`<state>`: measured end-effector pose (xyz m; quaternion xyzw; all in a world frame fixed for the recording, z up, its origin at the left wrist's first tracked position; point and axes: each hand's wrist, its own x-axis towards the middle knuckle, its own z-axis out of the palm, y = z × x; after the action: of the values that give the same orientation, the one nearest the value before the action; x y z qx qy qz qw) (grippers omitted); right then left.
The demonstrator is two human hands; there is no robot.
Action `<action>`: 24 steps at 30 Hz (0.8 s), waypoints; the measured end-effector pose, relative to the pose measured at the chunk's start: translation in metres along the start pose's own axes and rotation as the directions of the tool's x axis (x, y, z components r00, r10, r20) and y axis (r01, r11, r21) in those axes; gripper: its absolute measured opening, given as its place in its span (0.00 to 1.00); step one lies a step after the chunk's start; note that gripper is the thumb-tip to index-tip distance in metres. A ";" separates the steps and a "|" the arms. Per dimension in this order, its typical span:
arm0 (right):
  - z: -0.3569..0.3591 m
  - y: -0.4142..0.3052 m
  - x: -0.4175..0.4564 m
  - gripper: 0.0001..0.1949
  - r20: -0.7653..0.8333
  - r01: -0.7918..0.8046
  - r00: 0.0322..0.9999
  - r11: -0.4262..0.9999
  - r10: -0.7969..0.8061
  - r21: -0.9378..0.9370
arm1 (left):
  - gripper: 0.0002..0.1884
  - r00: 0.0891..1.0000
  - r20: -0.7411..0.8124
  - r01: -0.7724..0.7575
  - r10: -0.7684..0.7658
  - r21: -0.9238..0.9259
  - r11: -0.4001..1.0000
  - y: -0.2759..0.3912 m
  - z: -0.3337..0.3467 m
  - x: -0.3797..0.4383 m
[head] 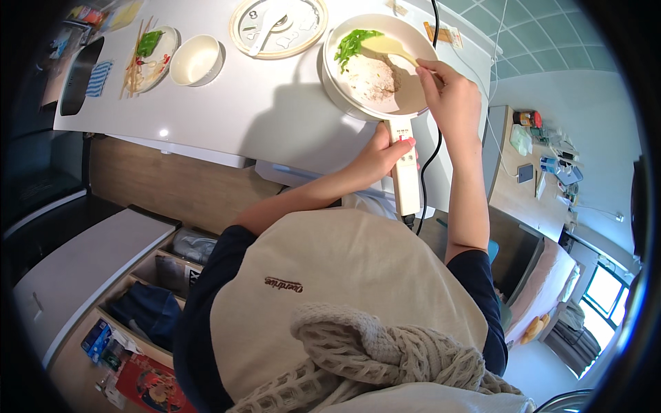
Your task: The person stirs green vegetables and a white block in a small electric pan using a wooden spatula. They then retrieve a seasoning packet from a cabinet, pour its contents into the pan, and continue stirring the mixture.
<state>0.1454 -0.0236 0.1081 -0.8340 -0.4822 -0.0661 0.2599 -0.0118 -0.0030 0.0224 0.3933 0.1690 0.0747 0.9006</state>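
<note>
My left hand (384, 155) grips the cream handle (407, 180) of an electric frying pan (335, 98), its thumb near the control buttons. A pale yellow spatula (387, 46) is held in my right hand (449, 93) over the pan's right rim. Its blade reaches the cut green peppers (353, 44) on the pan's far left side. Pale, crumbly food with brownish bits (374, 77), perhaps minced meat, lies in the middle of the pan. My right hand partly covers the spatula's handle.
Left of the pan, a glass lid (304, 38) bears a white spoon (266, 33). Farther left are a white bowl (195, 61) and a plate (168, 41) with green pepper, garlic and chopsticks (133, 67). A black power cord (431, 160) runs beside the pan. A sink (72, 98) lies far left.
</note>
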 end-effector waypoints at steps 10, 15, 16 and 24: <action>0.006 -0.015 0.000 0.09 0.165 0.001 0.986 0.995 0.015 -0.096 | 0.20 0.999 0.002 -0.032 0.032 -0.025 0.999 0.000 0.001 -0.003; -0.009 -0.006 -0.001 0.10 0.206 0.019 0.978 0.990 0.011 -0.140 | 0.18 0.999 -0.005 -0.040 0.040 -0.031 0.999 -0.005 -0.001 0.000; -0.011 -0.005 -0.001 0.09 0.200 0.033 0.980 0.989 -0.004 -0.146 | 0.18 0.999 -0.005 -0.035 0.035 -0.029 0.999 -0.005 -0.001 0.000; -0.031 -0.002 -0.014 0.07 0.098 -0.003 0.995 0.990 0.017 -0.140 | 0.17 1.000 -0.017 -0.017 0.017 -0.028 0.999 -0.002 0.001 0.000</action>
<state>0.1403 -0.0493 0.1303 -0.8547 -0.4846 -0.0570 0.1770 -0.0113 -0.0047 0.0214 0.3814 0.1724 0.0880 0.9039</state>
